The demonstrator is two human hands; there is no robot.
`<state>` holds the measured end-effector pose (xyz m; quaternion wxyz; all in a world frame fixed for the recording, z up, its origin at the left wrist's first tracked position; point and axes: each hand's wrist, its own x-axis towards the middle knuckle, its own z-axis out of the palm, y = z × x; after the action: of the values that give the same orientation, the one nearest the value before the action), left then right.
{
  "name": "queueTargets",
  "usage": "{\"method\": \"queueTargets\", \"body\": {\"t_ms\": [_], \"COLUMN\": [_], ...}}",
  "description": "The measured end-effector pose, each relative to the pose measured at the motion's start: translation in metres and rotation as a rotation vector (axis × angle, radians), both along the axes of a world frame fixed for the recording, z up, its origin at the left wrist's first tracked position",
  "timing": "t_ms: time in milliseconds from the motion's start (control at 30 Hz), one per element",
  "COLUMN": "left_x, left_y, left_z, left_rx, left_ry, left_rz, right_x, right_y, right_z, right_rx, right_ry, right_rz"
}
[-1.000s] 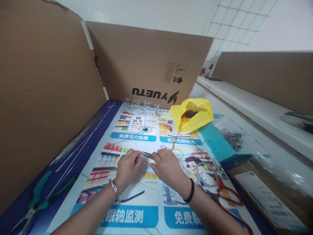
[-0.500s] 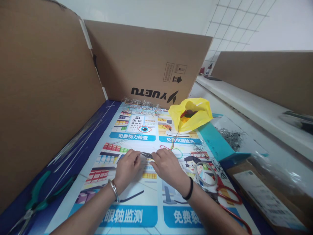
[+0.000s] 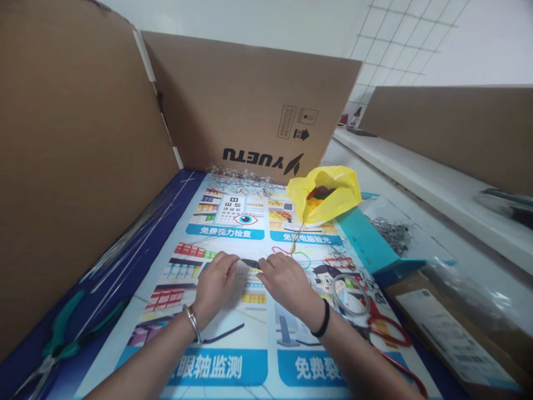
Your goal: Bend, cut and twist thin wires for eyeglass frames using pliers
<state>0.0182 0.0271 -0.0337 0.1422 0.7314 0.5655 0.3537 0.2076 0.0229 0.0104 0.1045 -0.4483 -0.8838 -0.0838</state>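
Over the middle of the printed poster [image 3: 266,311] my two hands face each other, a short gap apart. My right hand [image 3: 287,280] is closed round a small dark, narrow piece [image 3: 251,263] that tapers toward the left; its kind is unclear. With thumb and forefinger pinched together, my left hand [image 3: 216,280] meets the tapered end; whatever sits in that pinch is too small to make out. Red and green threads [image 3: 291,251] lie just beyond my right hand, running toward a yellow bag [image 3: 325,197] with coloured contents.
Green-handled pliers [image 3: 62,339] lie at left, near thin pale rods [image 3: 129,239]. Red-handled scissors [image 3: 389,330] and a clear ring-shaped roll [image 3: 351,294] are at right, beside a labelled package [image 3: 453,339]. Cardboard panels [image 3: 250,100] stand behind and left; tangled wire [image 3: 391,233] lies beyond.
The dark piece showed a slit between two thin prongs; now it looks narrower, with the prongs together. Both hands stay almost in place.
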Motion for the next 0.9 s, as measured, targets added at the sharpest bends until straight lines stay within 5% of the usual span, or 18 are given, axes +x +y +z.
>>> {"method": "queueTargets", "body": {"t_ms": [400,733,900], "left_x": [-0.003,-0.003,-0.001], "left_y": [0.006,0.011,0.006], "left_z": [-0.001,0.005,0.007], "left_rx": [-0.098,-0.281,-0.417], "left_ry": [-0.233,-0.655,-0.924], "left_rz": [-0.009,0.067,-0.045], "right_x": [0.005,0.02,0.019], "right_y": [0.005,0.025,0.027], "right_z": [-0.003,-0.03,-0.035], "right_rx": [-0.006,-0.171,-0.221], "right_ry": [0.063,0.58,0.638], "right_rz": [0.026,0.014,0.04]}}
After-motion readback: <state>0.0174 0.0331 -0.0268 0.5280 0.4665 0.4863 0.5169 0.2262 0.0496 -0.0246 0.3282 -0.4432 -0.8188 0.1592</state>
